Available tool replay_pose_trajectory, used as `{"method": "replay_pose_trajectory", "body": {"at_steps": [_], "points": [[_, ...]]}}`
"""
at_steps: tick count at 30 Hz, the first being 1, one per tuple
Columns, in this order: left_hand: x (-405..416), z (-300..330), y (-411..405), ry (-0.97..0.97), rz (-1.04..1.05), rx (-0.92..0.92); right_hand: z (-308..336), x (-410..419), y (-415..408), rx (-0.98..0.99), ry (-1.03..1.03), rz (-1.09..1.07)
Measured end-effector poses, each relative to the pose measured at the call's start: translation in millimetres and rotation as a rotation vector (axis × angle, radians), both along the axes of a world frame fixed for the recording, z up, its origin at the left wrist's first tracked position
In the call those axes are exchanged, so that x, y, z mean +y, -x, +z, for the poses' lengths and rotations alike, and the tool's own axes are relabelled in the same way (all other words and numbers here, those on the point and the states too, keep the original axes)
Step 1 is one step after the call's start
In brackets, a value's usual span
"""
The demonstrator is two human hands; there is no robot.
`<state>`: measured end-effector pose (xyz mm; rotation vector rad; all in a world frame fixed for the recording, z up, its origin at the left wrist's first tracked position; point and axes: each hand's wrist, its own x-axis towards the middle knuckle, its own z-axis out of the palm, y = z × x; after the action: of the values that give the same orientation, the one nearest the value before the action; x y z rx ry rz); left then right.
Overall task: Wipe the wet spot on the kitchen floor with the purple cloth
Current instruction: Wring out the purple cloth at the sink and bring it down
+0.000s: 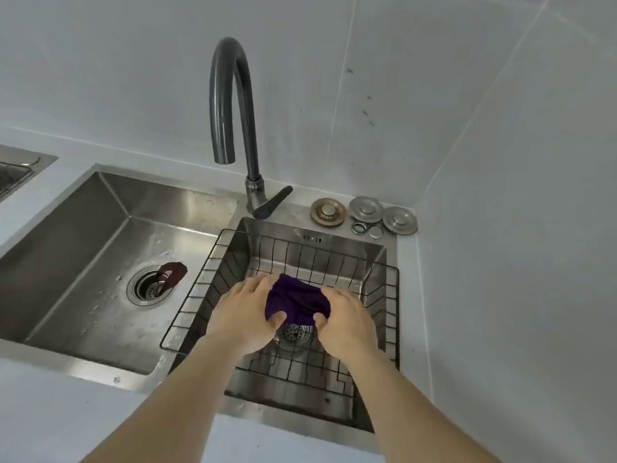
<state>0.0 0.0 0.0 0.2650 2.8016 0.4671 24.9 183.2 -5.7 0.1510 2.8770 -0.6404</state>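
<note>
Gripping the purple cloth (297, 300) from both sides, the left hand (242, 310) and the right hand (345, 320) are holding it bunched up between them, above the right basin of a steel double sink (110, 208). Each hand is closing its thumb and fingers on an edge of the cloth, the left on the left edge, the right on the right edge, so the two hands are sitting near each other with only the wad of fabric between. A black wire basket (213, 259) is resting inside that right basin, and the cloth is hanging over it, just above the round drain strainer (293, 332) showing under the thumbs. A dark gooseneck faucet (230, 101) is arching over the divider between the basins, its lever (272, 202) pointing toward the right. On the sink ledge behind the basket, three round metal drain stoppers (365, 209) and two small rings are lying side by side. In the left basin, a brown scrap (173, 272) is lying beside the open drain (150, 285). The white surface (43, 422) is running along the front.
</note>
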Motion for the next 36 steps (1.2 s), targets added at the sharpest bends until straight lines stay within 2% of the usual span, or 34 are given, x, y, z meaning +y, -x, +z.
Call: {"method": "replay_pose_trajectory", "body": {"at_steps": [8,15,22,29,36], "points": [[2.9,-42.5,16.9,0.057,0.002,-0.095,-30.2,-0.9,18.0,-0.025,-0.033,0.062],[9.4,-44.3,15.7,0.077,0.032,0.019,-44.1,5.8,14.0,0.012,-0.116,0.035],[6.9,-31.6,3.2,0.084,0.011,0.095,-41.2,6.2,2.3,0.02,-0.098,0.019],[-3.3,19.9,1.9,0.077,-0.01,0.163,10.1,19.1,-1.0,0.168,-0.061,0.002],[-22.7,107.0,-12.5,0.088,-0.014,0.267,103.6,11.3,-19.0,0.234,-0.062,0.015]]}}
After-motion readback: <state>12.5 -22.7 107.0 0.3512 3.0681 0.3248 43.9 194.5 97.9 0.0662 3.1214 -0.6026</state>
